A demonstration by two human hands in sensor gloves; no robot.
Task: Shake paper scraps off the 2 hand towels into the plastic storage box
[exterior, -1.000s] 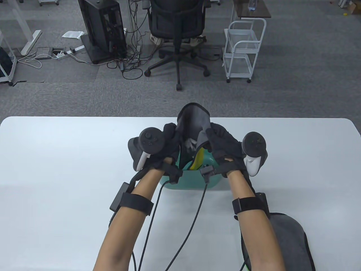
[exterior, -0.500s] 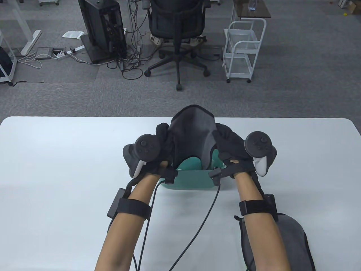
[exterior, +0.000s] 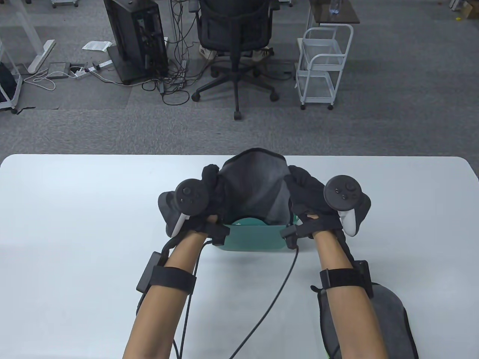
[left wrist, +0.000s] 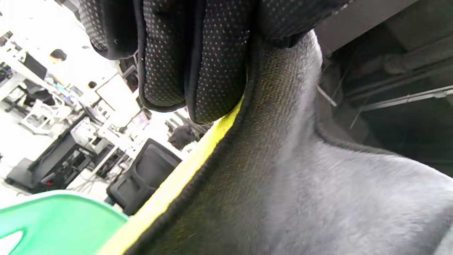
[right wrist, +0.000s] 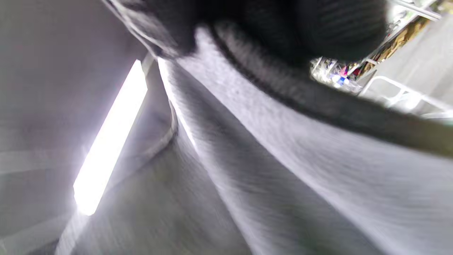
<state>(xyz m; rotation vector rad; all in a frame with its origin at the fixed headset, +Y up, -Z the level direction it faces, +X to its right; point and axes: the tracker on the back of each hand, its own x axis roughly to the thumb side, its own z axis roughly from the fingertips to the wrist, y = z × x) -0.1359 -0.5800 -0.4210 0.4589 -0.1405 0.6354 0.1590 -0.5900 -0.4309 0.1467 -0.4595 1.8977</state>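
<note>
Both hands hold a grey hand towel [exterior: 256, 187] stretched between them above the teal plastic storage box [exterior: 254, 239]. My left hand [exterior: 211, 183] grips the towel's left edge and my right hand [exterior: 299, 183] grips its right edge. The towel covers most of the box's opening, so any paper scraps are hidden. In the left wrist view my gloved fingers [left wrist: 191, 60] pinch the towel [left wrist: 300, 184] by its yellow-backed, black-trimmed edge, with the green box rim [left wrist: 53, 216] below. The right wrist view is filled by blurred grey towel [right wrist: 265, 159]. A second grey towel [exterior: 389, 325] lies under my right forearm.
The white table [exterior: 75, 224] stretches bare to both sides of the box. Cables run from my wrists back along the table. Beyond the far edge stand an office chair [exterior: 235, 41], a white cart [exterior: 323, 63] and a computer tower [exterior: 136, 37] on the floor.
The hands have drawn apart and the towel has spread from a bunched fold into a wider sheet over the box. The yellow underside and the white scraps seen inside it earlier are now hidden.
</note>
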